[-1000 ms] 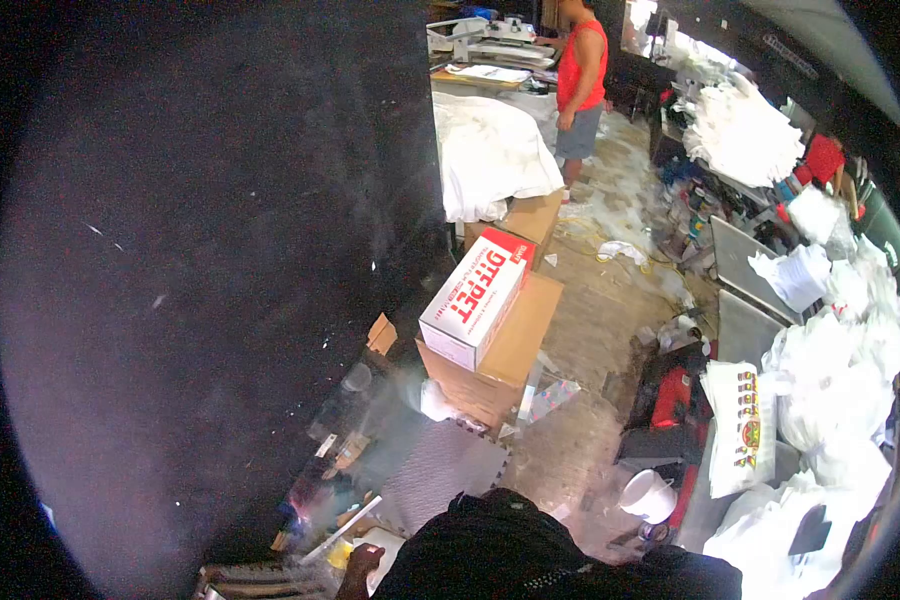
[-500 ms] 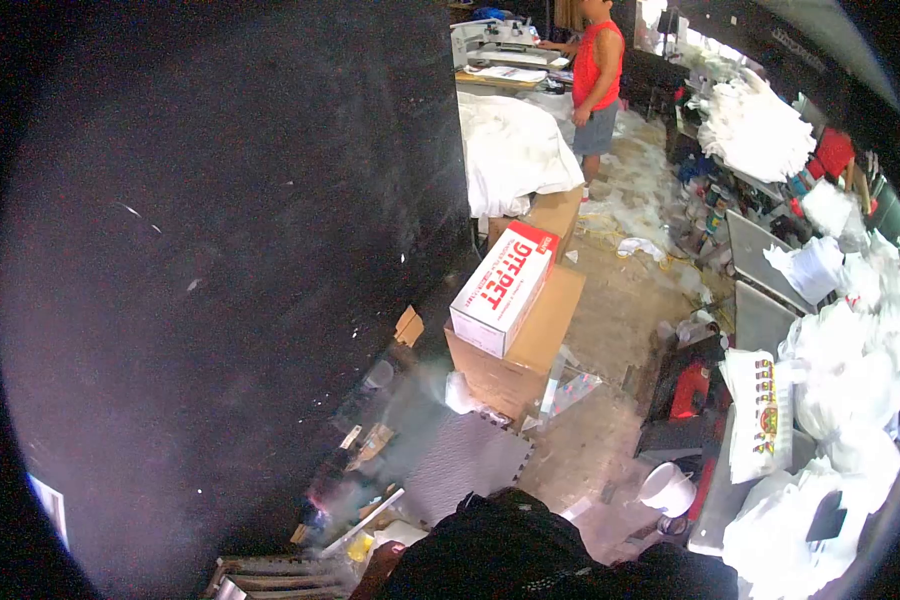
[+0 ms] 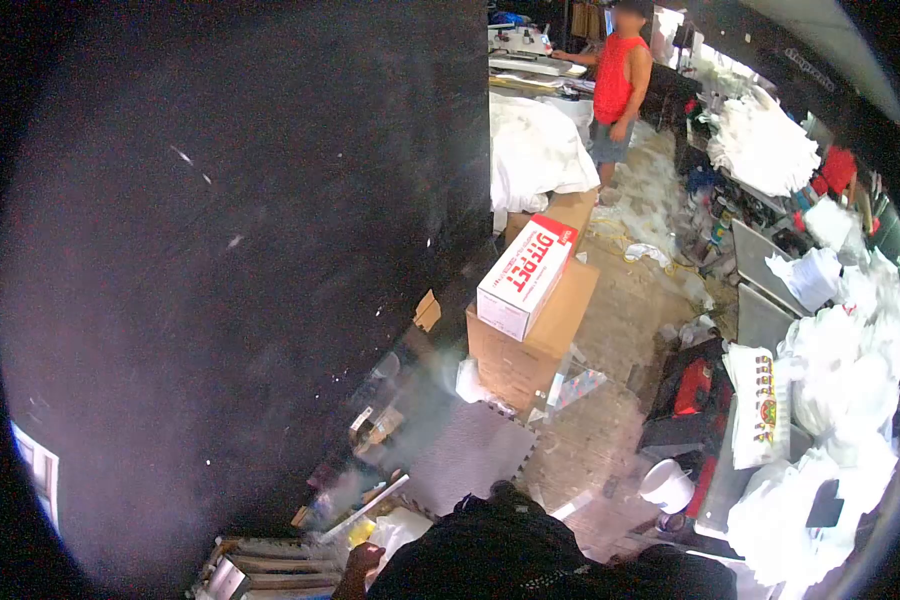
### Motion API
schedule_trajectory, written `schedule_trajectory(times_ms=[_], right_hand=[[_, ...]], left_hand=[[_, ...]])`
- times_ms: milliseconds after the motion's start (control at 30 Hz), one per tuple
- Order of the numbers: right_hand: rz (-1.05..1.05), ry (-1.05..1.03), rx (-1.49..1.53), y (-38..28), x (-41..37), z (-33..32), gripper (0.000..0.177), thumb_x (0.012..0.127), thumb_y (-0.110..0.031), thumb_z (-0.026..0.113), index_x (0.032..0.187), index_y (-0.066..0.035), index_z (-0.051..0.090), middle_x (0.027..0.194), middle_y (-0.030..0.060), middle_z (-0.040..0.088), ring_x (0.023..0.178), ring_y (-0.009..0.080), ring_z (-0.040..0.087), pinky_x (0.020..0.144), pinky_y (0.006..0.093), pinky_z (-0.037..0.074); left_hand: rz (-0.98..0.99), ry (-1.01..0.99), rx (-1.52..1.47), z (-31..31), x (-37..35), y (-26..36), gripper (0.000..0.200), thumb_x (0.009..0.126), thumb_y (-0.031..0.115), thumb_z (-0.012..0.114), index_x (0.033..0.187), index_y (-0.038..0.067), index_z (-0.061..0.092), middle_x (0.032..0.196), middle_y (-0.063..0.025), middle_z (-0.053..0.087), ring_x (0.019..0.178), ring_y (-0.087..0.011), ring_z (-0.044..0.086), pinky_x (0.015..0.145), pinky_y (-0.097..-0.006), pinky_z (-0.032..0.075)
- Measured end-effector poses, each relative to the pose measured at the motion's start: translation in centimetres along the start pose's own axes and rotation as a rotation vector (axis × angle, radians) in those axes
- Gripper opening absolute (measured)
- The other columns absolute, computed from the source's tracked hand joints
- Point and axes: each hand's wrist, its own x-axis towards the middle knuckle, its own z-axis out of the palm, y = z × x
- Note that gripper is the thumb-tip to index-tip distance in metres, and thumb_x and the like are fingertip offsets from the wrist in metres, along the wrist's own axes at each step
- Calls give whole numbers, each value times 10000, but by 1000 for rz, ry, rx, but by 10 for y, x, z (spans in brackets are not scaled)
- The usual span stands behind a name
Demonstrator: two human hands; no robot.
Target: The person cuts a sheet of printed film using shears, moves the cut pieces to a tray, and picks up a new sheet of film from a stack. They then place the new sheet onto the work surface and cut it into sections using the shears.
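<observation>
My left hand (image 3: 368, 556) shows low in the view, beside my dark clothing (image 3: 510, 545). It is small and blurred, and I cannot tell how its fingers are placed. A white crumpled sheet or bag (image 3: 402, 528) lies right by it, with a small yellow item (image 3: 361, 531) just above the hand. A pale thin bar (image 3: 365, 507) slants across the floor nearby. Wooden-edged frames (image 3: 280, 575) are stacked to the hand's left. My right hand is out of view.
A black wall (image 3: 230, 280) fills the left. Ahead, a white-and-red box (image 3: 525, 280) rests on a brown carton (image 3: 515, 360). White garments (image 3: 845, 370) are heaped on the right, near a white bucket (image 3: 667, 486). A person in a red top (image 3: 622, 80) stands at a machine.
The view has shifted, so the boxes and the far person appear further right. My left hand appears slightly further left, and more of the white crumpled item shows beside it.
</observation>
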Motion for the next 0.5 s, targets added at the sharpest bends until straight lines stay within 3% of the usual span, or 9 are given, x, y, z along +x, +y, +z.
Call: schedule_trajectory(times_ms=[100, 300, 367, 433, 500], right_hand=[[1, 9, -4, -1, -3, 10, 537, 692, -484, 649, 1022, -61, 667, 1055, 123, 645, 1029, 308, 586, 872, 447, 451], [-3, 26, 1, 4, -5, 31, 506, 703, -467, 643, 1005, -62, 672, 1042, 126, 650, 1015, 314, 594, 857, 450, 460], [-1, 31, 5, 8, -5, 39, 496, 707, -461, 641, 999, -62, 674, 1037, 127, 652, 1011, 316, 597, 853, 451, 463], [0, 38, 13, 13, -7, 46, 486, 711, -456, 639, 993, -62, 676, 1033, 128, 654, 1006, 318, 600, 848, 452, 465], [-2, 39, 24, 18, -6, 55, 476, 714, -450, 637, 987, -63, 678, 1028, 129, 656, 1001, 320, 602, 843, 453, 468]], left_hand=[[26, -76, 234, 42, 13, -45, 483, 898, 487, 494, 784, 57, 683, 811, -196, 653, 837, -378, 637, 766, -475, 492], [79, -75, 201, 41, -3, -51, 519, 900, 512, 460, 805, 57, 690, 845, -196, 660, 870, -374, 638, 794, -469, 492], [-10, -184, 262, 13, -12, -24, 506, 899, 509, 463, 819, 69, 698, 866, -193, 665, 879, -375, 639, 811, -462, 493], [-94, -162, 218, -15, -30, 16, 492, 898, 502, 471, 828, 71, 700, 881, -194, 665, 889, -374, 638, 816, -463, 493], [-177, -136, 177, -11, -22, 5, 479, 897, 494, 479, 837, 74, 702, 896, -196, 665, 898, -373, 637, 821, -464, 492]])
